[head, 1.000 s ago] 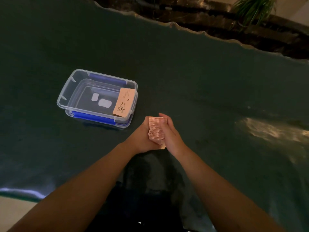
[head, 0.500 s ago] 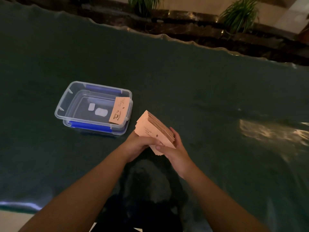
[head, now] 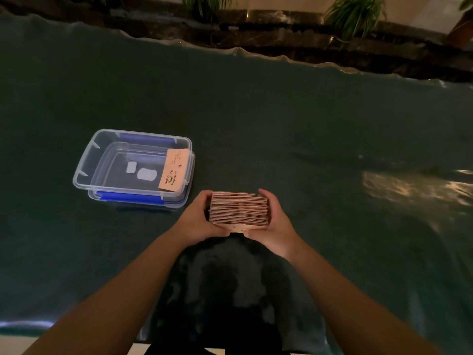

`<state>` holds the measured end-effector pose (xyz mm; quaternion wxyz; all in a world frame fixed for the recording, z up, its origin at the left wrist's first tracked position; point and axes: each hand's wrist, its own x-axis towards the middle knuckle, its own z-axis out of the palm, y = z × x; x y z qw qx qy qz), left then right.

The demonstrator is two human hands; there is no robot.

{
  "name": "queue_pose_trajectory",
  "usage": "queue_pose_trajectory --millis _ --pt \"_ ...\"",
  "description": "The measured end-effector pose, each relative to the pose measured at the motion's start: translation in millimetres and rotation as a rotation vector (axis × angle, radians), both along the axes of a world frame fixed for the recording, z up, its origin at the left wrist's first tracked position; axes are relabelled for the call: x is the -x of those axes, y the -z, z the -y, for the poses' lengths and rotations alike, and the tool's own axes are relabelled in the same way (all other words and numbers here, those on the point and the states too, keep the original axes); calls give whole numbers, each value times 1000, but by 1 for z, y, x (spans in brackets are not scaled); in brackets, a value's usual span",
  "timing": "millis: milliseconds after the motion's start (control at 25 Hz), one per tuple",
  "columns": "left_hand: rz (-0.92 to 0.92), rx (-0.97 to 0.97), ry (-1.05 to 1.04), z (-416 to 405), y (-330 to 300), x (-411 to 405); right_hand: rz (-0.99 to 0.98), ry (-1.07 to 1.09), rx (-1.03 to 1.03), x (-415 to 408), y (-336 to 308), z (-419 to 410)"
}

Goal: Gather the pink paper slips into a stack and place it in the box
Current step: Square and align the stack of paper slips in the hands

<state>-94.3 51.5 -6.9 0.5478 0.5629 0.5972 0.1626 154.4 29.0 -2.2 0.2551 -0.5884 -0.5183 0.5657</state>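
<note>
A thick stack of pink paper slips [head: 239, 209] stands on edge on the dark green table cover, its long edges facing me. My left hand [head: 198, 217] presses its left end and my right hand [head: 275, 222] presses its right end. The clear plastic box [head: 84, 165] with blue latches sits to the left and a little farther away. One pink slip [head: 174, 170] with a coffee-cup print leans against the box's inner right wall.
The dark green cover [head: 281, 124] spans the whole table, with a glare patch [head: 409, 185] at the right. Potted plants [head: 355, 14] and a dark ledge run behind the far edge. The near table edge [head: 25, 326] is at lower left.
The stack, tilted and fanned half a second ago, now stands squared on the table between both hands. The hands shifted from gripping its lower corner to pressing its two ends.
</note>
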Motion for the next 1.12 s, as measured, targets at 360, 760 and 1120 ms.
queue_pose_trajectory --millis 360,760,1120 --pt "-168 -89 135 1 15 -18 306 -79 -36 5 28 6" --pt "-198 -138 171 1 30 -15 543 -267 -238 -10 39 4" --pt "-228 -175 132 2 29 -16 365 -142 -57 -6 37 7"
